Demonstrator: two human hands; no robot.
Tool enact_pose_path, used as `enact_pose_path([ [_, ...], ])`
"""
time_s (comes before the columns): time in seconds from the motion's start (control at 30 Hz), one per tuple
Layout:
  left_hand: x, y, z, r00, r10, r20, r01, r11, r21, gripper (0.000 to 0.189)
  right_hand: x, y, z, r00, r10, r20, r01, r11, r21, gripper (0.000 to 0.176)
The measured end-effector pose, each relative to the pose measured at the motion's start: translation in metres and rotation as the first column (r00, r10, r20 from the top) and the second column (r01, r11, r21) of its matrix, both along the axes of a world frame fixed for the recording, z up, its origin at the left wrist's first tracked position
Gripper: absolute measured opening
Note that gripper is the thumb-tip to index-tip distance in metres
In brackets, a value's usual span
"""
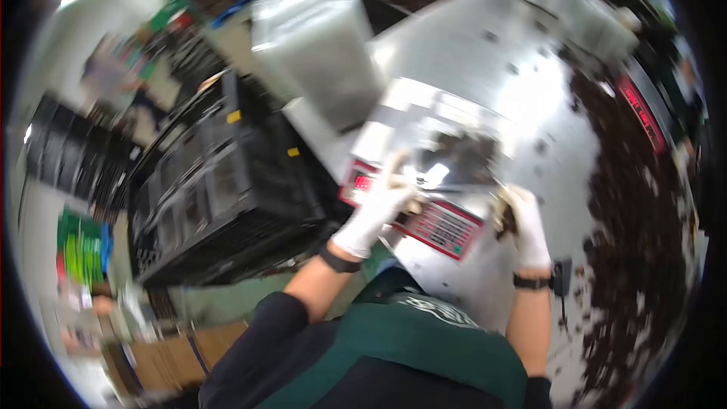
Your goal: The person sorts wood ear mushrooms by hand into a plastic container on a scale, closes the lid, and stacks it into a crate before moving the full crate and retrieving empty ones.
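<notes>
Tray (458,157) over scale (443,229); left hand's (379,208) fingers pinch its near edge, right hand's (524,220) at the corner, grip too blurred to tell. Uneven hold could tip it, spilling dark bits (454,144).

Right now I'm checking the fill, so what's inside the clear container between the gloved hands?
Dark brown pieces show through the clear container. Whatever lies beneath the top pieces is covered, and glare and blur hide their detail.

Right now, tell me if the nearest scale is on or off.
On: the scale shows lit red digits on its display, beside the left hand.
</notes>
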State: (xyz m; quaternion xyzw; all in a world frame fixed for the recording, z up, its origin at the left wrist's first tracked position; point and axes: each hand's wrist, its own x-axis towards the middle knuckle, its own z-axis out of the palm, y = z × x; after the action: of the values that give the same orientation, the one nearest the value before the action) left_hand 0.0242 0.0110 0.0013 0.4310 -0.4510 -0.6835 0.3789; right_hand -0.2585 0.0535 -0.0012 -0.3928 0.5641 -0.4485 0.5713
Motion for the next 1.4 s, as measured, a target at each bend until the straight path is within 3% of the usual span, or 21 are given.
enact_pose_path([
  [0.1,0.0,0.016,-0.006,0.994,0.003,-0.106,-0.001,1.0,0.017,0.072,0.01,0.021,-0.008,0.982,-0.113,0.153,0.124,0.99,-0.063,0.027],
  [0.23,0.008,0.049,-0.003,0.993,0.001,-0.115,-0.001,1.0,0.004,0.072,0.017,0.049,-0.004,0.992,-0.107,0.073,0.109,0.994,-0.025,0.029],
  [0.4,0.063,0.078,0.059,0.958,0.212,-0.192,-0.226,0.973,-0.054,0.077,0.039,0.054,0.022,0.96,0.251,0.128,-0.22,0.951,-0.218,0.044],
  [0.47,0.109,0.095,0.107,0.932,0.358,-0.046,-0.361,0.922,-0.138,0.078,0.04,0.051,0.031,0.935,0.332,0.128,-0.291,0.92,-0.26,0.051],
  [0.57,0.178,0.124,0.146,0.734,0.672,-0.098,-0.661,0.674,-0.331,0.078,0.035,0.045,0.025,0.943,0.33,0.052,-0.312,0.925,-0.218,0.057],
  [0.67,0.27,0.158,0.153,0.477,0.877,-0.048,-0.758,0.383,-0.528,0.074,0.033,0.051,0.016,0.953,0.294,0.078,-0.28,0.948,-0.152,0.044],
  [0.8,0.397,0.199,0.125,0.086,0.992,-0.095,-0.813,0.015,-0.583,0.071,0.034,0.056,0.012,0.969,0.216,0.119,-0.204,0.973,-0.108,0.039],
  [0.9,0.45,0.21,0.105,-0.218,0.973,0.074,-0.843,-0.149,-0.517,0.073,0.031,0.059,0.006,0.987,0.103,0.125,-0.095,0.993,-0.062,0.038],
  [0.93,0.462,0.213,0.1,-0.23,0.97,0.079,-0.852,-0.161,-0.499,0.077,0.031,0.059,0.002,0.99,0.058,0.125,-0.052,0.997,-0.052,0.039],
  [0.97,0.472,0.214,0.101,-0.192,0.974,0.118,-0.841,-0.101,-0.532,0.074,0.033,0.057,-0.004,0.991,0.025,0.129,-0.02,0.999,-0.041,0.039],
  [1.0,0.482,0.209,0.096,-0.211,0.97,0.121,-0.812,-0.106,-0.573,0.066,0.03,0.053,-0.007,0.979,0.165,0.119,-0.152,0.982,-0.115,0.037],
  [1.03,0.473,0.209,0.107,-0.19,0.945,0.268,-0.774,0.023,-0.633,0.057,0.04,0.056,0.025,0.974,0.212,0.079,-0.22,0.969,0.111,0.038],
  [1.07,0.472,0.21,0.109,-0.208,0.899,0.385,-0.718,0.127,-0.684,0.047,0.053,0.057,0.035,0.982,0.186,0.036,-0.189,0.973,0.129,0.036],
  [1.1,0.516,0.212,0.077,-0.522,0.721,0.456,-0.306,0.341,-0.889,0.035,0.063,0.059,0.04,0.989,0.147,-0.012,-0.143,0.979,0.145,0.034],
  [1.17,0.491,0.197,0.098,-0.711,0.419,0.564,-0.347,0.488,-0.801,0.026,0.074,0.06,0.037,0.989,0.15,-0.004,-0.149,0.984,0.1,0.031],
  [1.23,0.477,0.191,0.107,-0.786,0.457,0.417,-0.139,0.527,-0.838,0.027,0.082,0.055,0.037,0.99,0.143,0.001,-0.141,0.975,0.171,0.027],
  [1.27,0.492,0.191,0.09,-0.759,0.511,0.403,-0.106,0.514,-0.851,0.027,0.087,0.054,0.046,0.988,0.156,-0.008,-0.152,0.97,0.189,0.026],
  [1.3,0.503,0.193,0.08,-0.675,0.455,0.581,-0.245,0.605,-0.758,0.03,0.091,0.054,0.048,0.986,0.168,-0.013,-0.162,0.965,0.207,0.025],
  [1.33,0.503,0.189,0.088,-0.572,0.255,0.78,-0.419,0.727,-0.545,0.033,0.061,0.04,-0.018,0.972,0.234,-0.017,-0.234,0.972,-0.017,0.035],
  [1.37,0.501,0.186,0.098,-0.429,0.025,0.903,-0.548,0.788,-0.282,0.037,0.062,0.042,-0.016,0.976,0.217,-0.01,-0.217,0.976,-0.01,0.034],
  [1.4,0.505,0.19,0.096,-0.471,0.07,0.879,-0.501,0.799,-0.332,0.04,0.072,0.047,0.001,0.973,0.231,-0.017,-0.23,0.973,0.01,0.035],
])
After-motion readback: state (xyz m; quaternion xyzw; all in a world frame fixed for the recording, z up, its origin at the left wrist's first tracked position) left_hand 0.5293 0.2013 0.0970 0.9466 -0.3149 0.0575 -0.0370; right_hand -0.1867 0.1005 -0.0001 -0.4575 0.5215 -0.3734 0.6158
